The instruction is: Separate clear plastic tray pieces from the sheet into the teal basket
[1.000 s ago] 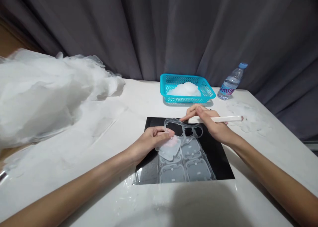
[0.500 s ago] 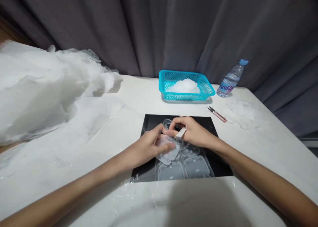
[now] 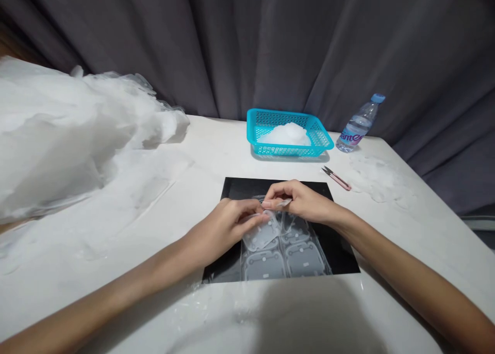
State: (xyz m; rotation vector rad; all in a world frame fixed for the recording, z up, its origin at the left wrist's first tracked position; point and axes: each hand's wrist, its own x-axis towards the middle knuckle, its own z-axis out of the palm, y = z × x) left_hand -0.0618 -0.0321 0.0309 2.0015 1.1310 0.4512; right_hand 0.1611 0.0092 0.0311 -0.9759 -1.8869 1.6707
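A translucent sheet with rounded, die-cut film pieces (image 3: 307, 258) lies on a black mat (image 3: 342, 261) in front of me. My left hand (image 3: 243, 220) pinches a loose translucent film piece (image 3: 263, 235) at its upper edge, tilted over the sheet. Beside it, my right hand (image 3: 292, 199) is closed, thumb and index fingertip meeting close to the left fingertips. A small whitish strip (image 3: 285, 202) sticks out from the right fingers, seen almost edge-on. Whether the right fingertips also grip the film is hidden.
Behind the mat stands a blue basket (image 3: 290, 150) holding a white pile. To the right are thread snips (image 3: 336, 178), a water bottle (image 3: 358, 129) and thin clear scraps (image 3: 382, 178). A large heap of white translucent sheets (image 3: 77, 132) covers the left side.
Both hands have drawn together at the film piece's upper edge, and my left fingers have turned over it. The whitish strip in my right hand has tipped flatter.
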